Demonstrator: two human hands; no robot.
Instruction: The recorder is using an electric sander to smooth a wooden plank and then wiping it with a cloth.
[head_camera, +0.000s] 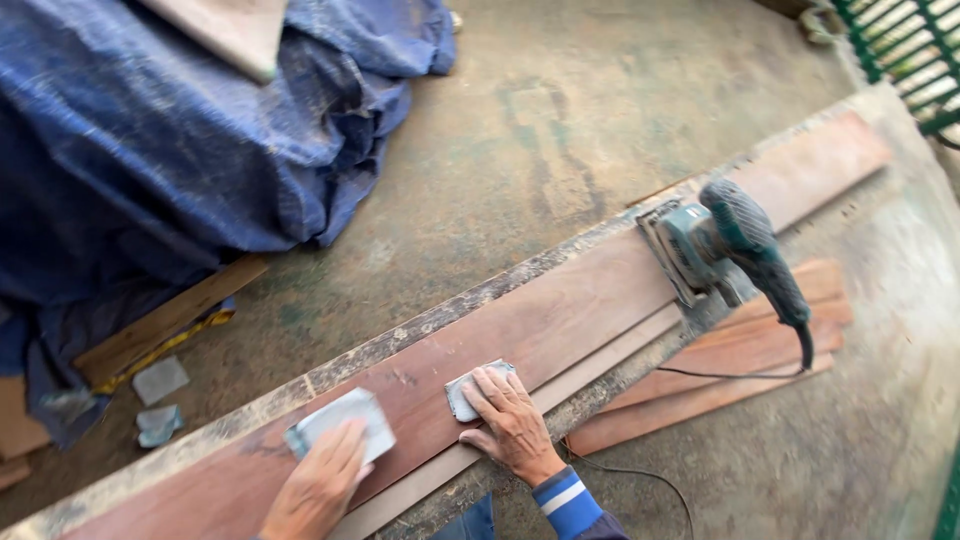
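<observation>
A long reddish-brown wooden plank (560, 310) lies diagonally across a dusty workbench. My left hand (320, 485) presses flat on a grey sheet of sandpaper (335, 420) on the plank's near end. My right hand (512, 425) rests with its fingers over a smaller folded piece of sandpaper (462, 392) on the same plank. A teal electric sander (725, 255) lies tipped on its side further up the plank, apart from both hands, its cord (720, 375) running down over the bench edge.
More reddish boards (740, 360) lie stacked on the floor to the right. A blue tarpaulin (180, 140) covers a heap at the upper left, with a board (165, 320) and scraps of sandpaper (160, 380) beside it. A green metal grille (910, 50) stands at the top right.
</observation>
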